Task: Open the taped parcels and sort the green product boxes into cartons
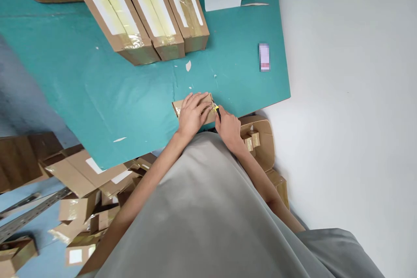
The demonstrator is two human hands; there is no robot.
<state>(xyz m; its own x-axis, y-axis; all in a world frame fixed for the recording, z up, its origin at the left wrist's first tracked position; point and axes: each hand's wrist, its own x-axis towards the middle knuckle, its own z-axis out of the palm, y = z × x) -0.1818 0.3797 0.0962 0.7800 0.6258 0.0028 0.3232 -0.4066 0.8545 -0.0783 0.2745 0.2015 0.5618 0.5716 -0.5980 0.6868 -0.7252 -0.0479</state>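
Note:
A small taped cardboard box (177,106) lies near the front edge of the teal table, partly covered by my hands. My left hand (192,115) reaches over the top of it, fingers bent across the cardboard, holding it against the table. In my right hand (228,128) is a utility knife (217,111) with a yellow and black handle, gripped in closed fingers. Its thin tip meets the box's right end, close to my left fingertips. The exact contact of the blade is too small to make out.
Three larger taped boxes (195,30) stand at the back of the teal table (124,100). A pixelated phone-like object (264,57) lies at right, beside a white wall (352,95). Below the table, an open carton (265,152) holds small boxes; a heap of cardboard boxes (78,169) fills the left floor.

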